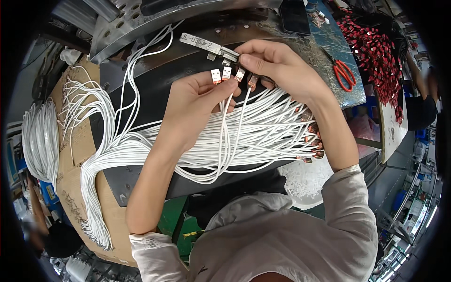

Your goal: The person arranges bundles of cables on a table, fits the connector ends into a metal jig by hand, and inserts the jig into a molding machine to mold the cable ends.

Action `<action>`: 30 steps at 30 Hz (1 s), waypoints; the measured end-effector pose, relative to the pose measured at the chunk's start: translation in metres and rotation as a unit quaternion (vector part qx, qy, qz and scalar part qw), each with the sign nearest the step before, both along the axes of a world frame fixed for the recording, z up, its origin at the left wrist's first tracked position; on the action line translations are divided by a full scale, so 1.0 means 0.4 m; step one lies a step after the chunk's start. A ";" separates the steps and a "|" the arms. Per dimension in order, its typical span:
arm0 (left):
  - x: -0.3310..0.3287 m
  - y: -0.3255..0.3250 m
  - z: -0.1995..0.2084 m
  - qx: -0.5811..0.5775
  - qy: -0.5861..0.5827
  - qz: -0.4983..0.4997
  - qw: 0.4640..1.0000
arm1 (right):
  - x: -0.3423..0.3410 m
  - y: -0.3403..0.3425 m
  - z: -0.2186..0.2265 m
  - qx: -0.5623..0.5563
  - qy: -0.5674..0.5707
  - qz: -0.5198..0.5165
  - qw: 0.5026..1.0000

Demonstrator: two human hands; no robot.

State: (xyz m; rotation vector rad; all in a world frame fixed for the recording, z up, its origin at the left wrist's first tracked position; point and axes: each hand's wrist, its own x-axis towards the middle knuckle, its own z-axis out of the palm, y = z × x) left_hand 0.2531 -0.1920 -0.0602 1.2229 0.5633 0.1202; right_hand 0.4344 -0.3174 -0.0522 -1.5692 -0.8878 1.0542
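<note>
My left hand (pixel 197 96) is closed on several white cables with USB plugs. Among the plugs standing up at its fingertips, one (pixel 215 75) is at the left and another plug (pixel 226 73) sits beside it; both have white faces and orange-red parts. My right hand (pixel 286 68) has thumb and forefinger pinched at the near end of a narrow metal bar (pixel 199 43) with a pale label. Just below those fingers are a third plug (pixel 240 74) and a copper-coloured one (pixel 252 82). The right hand's other fingers are partly hidden.
A thick bundle of white cables (pixel 268 122) lies across the dark bench, plugs to the right. More cables (pixel 96 202) hang over cardboard (pixel 70 188) on the left. Red-handled pliers (pixel 345 75) and a heap of red-ended cables (pixel 376 56) lie right. Other people work at both sides.
</note>
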 end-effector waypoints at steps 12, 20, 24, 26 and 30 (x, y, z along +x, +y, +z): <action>-0.011 0.009 0.003 -0.037 0.000 -0.003 0.999 | 0.011 -0.005 0.003 0.033 0.022 0.041 0.998; -0.033 0.047 0.041 -0.003 0.038 -0.092 0.995 | 0.010 -0.014 0.025 0.009 -0.050 0.020 0.999; -0.037 0.053 0.029 0.011 0.076 -0.097 0.992 | 0.021 -0.012 0.013 0.016 -0.052 0.027 0.998; -0.034 0.046 0.022 -0.002 0.041 -0.085 0.996 | 0.018 -0.012 0.003 0.012 -0.046 0.034 0.998; -0.022 0.033 0.025 -0.001 0.043 -0.055 0.998 | 0.000 -0.008 0.008 0.017 -0.053 0.059 0.997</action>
